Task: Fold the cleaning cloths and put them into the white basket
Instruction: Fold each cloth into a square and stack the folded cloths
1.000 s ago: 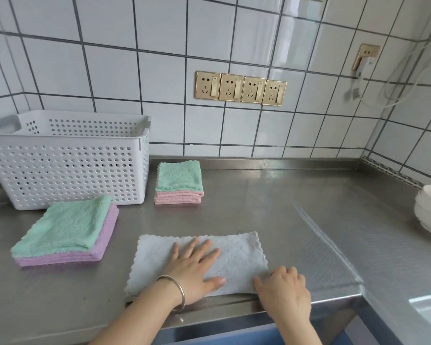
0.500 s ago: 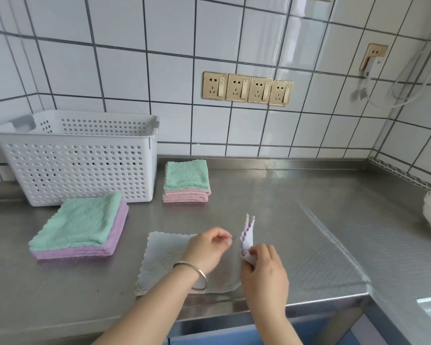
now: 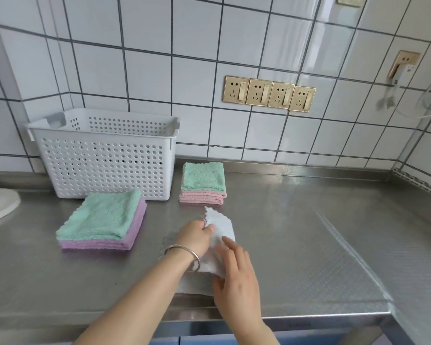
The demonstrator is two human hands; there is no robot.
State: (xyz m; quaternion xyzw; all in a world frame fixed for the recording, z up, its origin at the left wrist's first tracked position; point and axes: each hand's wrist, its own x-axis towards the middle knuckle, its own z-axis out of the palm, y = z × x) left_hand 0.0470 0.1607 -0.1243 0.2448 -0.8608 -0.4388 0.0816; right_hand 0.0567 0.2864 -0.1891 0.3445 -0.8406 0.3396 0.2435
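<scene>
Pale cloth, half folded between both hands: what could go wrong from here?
1. The pale cloth is bunched and lifted where the left hand pinches it, with the right hand on it; the edges may land misaligned.
2. Its lower part lies close to the front edge of the counter and could slip off.
3. Its raised corner is near the green-and-pink folded stack; a wide sweep might nudge it.

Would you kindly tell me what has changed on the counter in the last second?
The left hand, which pressed flat on the pale grey cleaning cloth, lifted and now pinches its right edge with the right hand; together they carry it up and leftward over the cloth. The white perforated plastic basket, the green-on-purple cloth stack and the green-on-pink cloth stack stayed put.
</scene>
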